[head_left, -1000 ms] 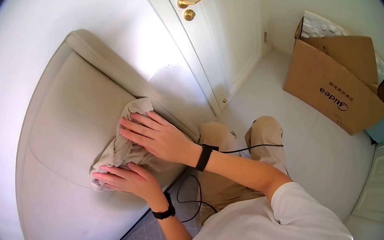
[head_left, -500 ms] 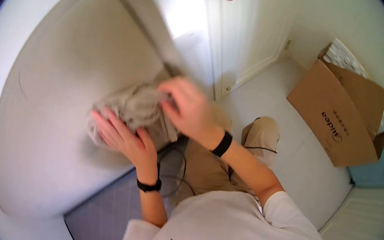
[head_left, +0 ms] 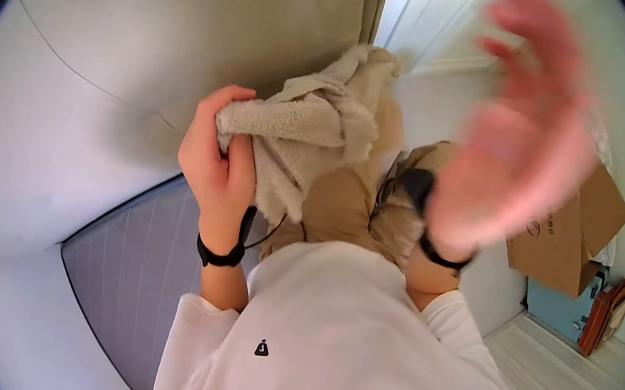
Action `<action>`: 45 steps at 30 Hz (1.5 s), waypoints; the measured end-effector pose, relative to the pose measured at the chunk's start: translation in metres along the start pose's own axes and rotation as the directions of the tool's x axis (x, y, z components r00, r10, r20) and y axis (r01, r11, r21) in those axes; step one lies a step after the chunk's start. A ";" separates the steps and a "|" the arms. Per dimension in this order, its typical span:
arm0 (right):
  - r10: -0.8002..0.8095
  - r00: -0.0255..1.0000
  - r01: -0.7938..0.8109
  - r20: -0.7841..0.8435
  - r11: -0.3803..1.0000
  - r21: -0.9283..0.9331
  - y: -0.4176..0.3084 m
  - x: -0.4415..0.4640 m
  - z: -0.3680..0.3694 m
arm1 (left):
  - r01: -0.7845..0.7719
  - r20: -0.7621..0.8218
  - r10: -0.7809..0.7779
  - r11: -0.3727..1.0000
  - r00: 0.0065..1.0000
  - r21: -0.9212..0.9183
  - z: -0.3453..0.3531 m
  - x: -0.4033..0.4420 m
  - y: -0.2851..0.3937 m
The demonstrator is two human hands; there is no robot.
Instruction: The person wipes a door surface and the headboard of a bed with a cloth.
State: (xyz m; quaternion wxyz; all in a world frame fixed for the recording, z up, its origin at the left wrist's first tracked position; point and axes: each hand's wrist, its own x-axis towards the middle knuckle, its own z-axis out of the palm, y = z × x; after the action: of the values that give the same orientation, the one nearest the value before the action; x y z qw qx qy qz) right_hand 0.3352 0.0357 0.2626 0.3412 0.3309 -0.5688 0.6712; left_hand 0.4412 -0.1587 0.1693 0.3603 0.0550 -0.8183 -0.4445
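My left hand grips one end of a fluffy beige towel, its fingers wrapped round a folded edge. The towel is bunched and hangs over my lap, beside the padded beige headboard. On the right, my right hand is raised close to the camera and smeared by motion. Its fingers look apart, and I see nothing held in them. Beside the heel of that hand is a blurred dark piece, which I cannot make out. Black bands circle both wrists.
A grey mattress lies at my left, against the headboard. To the right stand an open cardboard box, a light blue case and a reddish-brown item. A white door is ahead.
The towel has come off the headboard surface and now hangs from my left hand over my lap. My right hand has let go and swung up to the right. The view has shifted.
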 end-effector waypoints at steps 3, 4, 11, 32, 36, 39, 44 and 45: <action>-0.150 0.987 0.145 0.056 0.986 0.084 -0.021 0.025 -0.025 | 0.152 0.029 -0.154 0.986 0.988 0.061 -0.004 -0.008 0.001; -0.173 0.983 0.166 0.063 0.981 0.102 -0.025 0.028 -0.030 | 0.111 0.008 -0.111 0.993 0.994 0.047 -0.001 -0.007 -0.005; -0.207 0.965 0.186 0.162 0.973 0.136 -0.026 0.038 -0.045 | 0.068 -0.093 -0.072 0.997 0.993 -0.044 0.003 -0.017 -0.019; -0.271 0.929 0.263 0.252 0.962 0.068 -0.100 0.034 -0.122 | 0.321 0.226 -0.287 0.937 0.931 -0.134 0.029 -0.059 -0.031; -0.314 0.918 0.314 0.240 0.949 0.043 -0.096 0.040 -0.145 | 0.161 0.125 -0.162 0.987 0.979 0.012 0.015 -0.063 -0.014; -0.317 0.912 0.324 0.261 0.946 0.017 -0.096 0.052 -0.154 | 0.305 0.069 -0.301 0.950 0.951 -0.071 0.011 -0.071 -0.003; -0.273 0.940 0.282 0.205 0.959 -0.014 -0.093 0.071 -0.153 | 0.298 0.196 -0.284 0.953 0.938 -0.044 0.007 -0.087 -0.013; -0.260 0.940 0.269 0.222 0.963 -0.012 -0.090 0.074 -0.153 | 0.386 0.222 -0.357 0.917 0.907 -0.101 0.012 -0.092 -0.011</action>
State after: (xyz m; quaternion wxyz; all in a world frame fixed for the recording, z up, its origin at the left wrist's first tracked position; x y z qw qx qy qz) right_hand 0.3616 0.2045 0.3521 0.3704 0.4687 -0.5673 0.5668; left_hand 0.4988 -0.1189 0.1069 0.1882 0.1393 -0.7908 -0.5656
